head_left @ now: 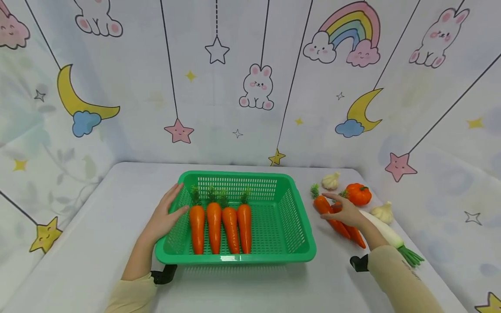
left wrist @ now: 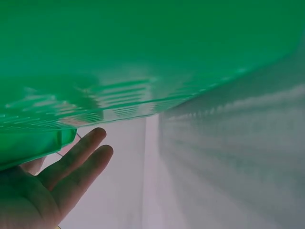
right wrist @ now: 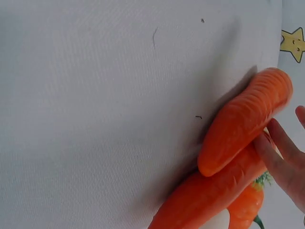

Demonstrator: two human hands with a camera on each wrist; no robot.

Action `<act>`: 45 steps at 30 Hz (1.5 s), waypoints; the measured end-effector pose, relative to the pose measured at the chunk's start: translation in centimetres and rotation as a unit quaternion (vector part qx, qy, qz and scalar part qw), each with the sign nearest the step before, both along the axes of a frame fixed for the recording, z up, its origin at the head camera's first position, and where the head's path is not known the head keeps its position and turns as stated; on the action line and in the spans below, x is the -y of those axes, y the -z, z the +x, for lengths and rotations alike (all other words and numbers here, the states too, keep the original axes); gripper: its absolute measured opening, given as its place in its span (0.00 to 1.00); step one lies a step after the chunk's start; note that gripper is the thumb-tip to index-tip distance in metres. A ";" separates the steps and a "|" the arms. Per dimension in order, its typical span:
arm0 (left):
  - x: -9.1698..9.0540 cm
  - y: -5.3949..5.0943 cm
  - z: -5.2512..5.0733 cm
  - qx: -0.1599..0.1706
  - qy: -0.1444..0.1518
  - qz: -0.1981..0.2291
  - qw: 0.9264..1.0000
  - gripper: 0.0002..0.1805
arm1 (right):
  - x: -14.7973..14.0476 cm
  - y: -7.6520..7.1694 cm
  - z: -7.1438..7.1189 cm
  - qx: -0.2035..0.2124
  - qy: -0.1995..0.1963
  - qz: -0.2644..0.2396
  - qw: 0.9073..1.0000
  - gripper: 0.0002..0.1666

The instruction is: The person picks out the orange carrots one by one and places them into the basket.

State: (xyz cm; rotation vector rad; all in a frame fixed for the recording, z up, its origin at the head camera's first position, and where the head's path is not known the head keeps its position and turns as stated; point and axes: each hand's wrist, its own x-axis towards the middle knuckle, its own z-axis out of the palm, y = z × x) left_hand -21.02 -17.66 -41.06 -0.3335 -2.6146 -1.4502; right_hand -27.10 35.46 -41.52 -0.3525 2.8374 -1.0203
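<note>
Centrally on table [head_left: 78, 243]: basket [head_left: 270, 258], four carrots [head_left: 214, 226] inside.
Left hand [head_left: 162, 218]: unclenched at basket's left side, fingers extended.
Right hand [head_left: 347, 212]: released, fingers spread over two loose carrots [right wrist: 244, 123].
Loose carrots: right of basket, beside the radish [head_left: 386, 232].

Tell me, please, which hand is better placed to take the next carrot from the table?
Probably the right hand: it is at the two carrots outside the basket. The left hand is at the basket's left side, with the basket between it and them.
</note>
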 end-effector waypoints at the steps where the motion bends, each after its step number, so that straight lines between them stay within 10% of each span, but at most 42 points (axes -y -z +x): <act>1: -0.1 0.0 -0.1 -0.002 0.000 -0.001 1.000 0.33 | 0.0 0.0 0.0 -0.001 0.001 0.004 1.000 0.48; 28: 0.1 -0.7 -1.1 0.020 0.024 -0.035 0.999 0.28 | 1.5 1.2 -1.6 0.007 0.000 0.092 0.996 0.50; 45: 0.3 -1.4 -0.6 0.041 0.046 -0.045 0.997 0.29 | 1.9 -0.6 -0.6 0.041 0.017 -0.041 0.998 0.48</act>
